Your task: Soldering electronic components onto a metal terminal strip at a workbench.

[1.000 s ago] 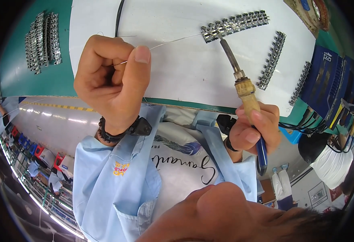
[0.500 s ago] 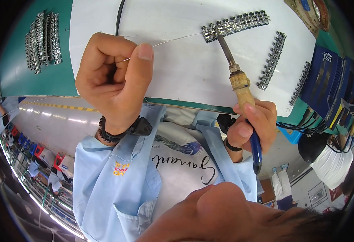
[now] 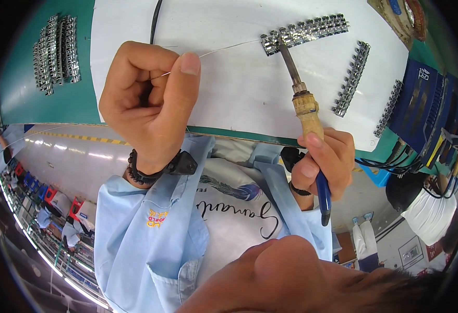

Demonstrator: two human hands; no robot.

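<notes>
Between the thumb and curled fingers of my left hand (image 3: 148,99) runs a thin solder wire (image 3: 228,47). Its free end reaches the left end of a strip of small shiny metal parts (image 3: 307,32). My right hand (image 3: 329,163) is wrapped round a soldering iron (image 3: 306,109), gripping it at its wooden and blue handle. The iron's tip is at that same end of the strip, close to the wire's end; whether tip and wire touch is too small to tell.
Under the work is a white sheet (image 3: 229,99) on a green table (image 3: 17,107). Two more metal strips (image 3: 352,78) (image 3: 389,108) lie to the right, beside a blue boxy device (image 3: 414,99). Several stacked strips (image 3: 57,55) lie at far left. A black cable (image 3: 156,21) crosses the sheet.
The soldering iron's handle and my right hand have shifted slightly left, while its tip stays at the strip's left end. My left hand has moved a touch right and up with the wire.
</notes>
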